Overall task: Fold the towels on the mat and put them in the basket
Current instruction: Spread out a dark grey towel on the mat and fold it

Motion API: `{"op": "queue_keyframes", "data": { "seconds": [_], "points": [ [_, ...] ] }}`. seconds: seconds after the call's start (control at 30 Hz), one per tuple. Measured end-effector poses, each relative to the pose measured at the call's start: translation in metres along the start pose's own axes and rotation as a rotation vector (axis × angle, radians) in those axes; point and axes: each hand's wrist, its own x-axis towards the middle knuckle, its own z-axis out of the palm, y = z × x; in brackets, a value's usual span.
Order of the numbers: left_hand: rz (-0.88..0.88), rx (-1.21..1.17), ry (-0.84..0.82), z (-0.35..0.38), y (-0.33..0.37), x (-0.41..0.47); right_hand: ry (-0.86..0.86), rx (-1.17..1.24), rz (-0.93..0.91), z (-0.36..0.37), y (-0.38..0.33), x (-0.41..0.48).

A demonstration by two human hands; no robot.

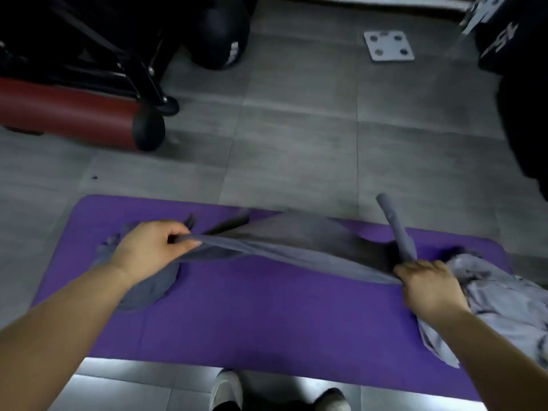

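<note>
Left hand (148, 247) and right hand (427, 284) each grip one end of a grey towel (296, 244), stretched above the purple mat (252, 307).

Grey tiled floor (296, 129); white scale (388, 46); red bolster (68, 114).

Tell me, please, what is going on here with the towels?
A person stands at a purple mat, holding a dark grey towel stretched between both hands. The left hand pinches one end, the right hand grips the other. A lighter crumpled towel lies at the mat's right end. No basket is in view.
</note>
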Motion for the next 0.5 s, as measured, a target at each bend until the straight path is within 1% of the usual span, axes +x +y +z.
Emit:
{"op": "queue_keyframes", "data": {
  "seconds": [0.03,0.07,0.13,0.23,0.3,0.33,0.37,0.4,0.43,0.5],
  "points": [
    [-0.006,0.064,-0.047,0.03,-0.015,0.001,-0.015,0.005,-0.034,0.036,-0.003,-0.004],
    [-0.01,0.119,-0.096,0.063,-0.031,0.0,-0.067,0.016,-0.069,0.073,-0.006,-0.01],
    [-0.036,0.188,-0.224,0.132,-0.062,0.002,-0.236,0.069,-0.08,0.153,-0.009,-0.024],
    [-0.044,0.427,-0.53,0.23,-0.11,0.019,-0.379,0.093,-0.097,0.259,-0.02,-0.045],
    [-0.05,0.534,-0.702,0.283,-0.131,0.036,-0.562,0.095,-0.047,0.325,-0.023,-0.056],
    [-0.038,0.564,-0.749,0.309,-0.14,0.046,-0.648,0.182,0.03,0.358,-0.022,-0.063],
    [-0.02,0.605,-0.767,0.333,-0.147,0.059,-0.761,0.268,0.162,0.383,-0.023,-0.067],
    [0.0,0.648,-0.758,0.355,-0.153,0.072,-0.769,0.364,0.281,0.405,-0.024,-0.069],
    [0.028,0.678,-0.718,0.376,-0.156,0.086,-0.697,0.445,0.392,0.424,-0.023,-0.067],
    [0.093,0.647,-0.595,0.416,-0.16,0.113,-0.413,0.617,0.63,0.455,-0.013,-0.058]
  ]
}}
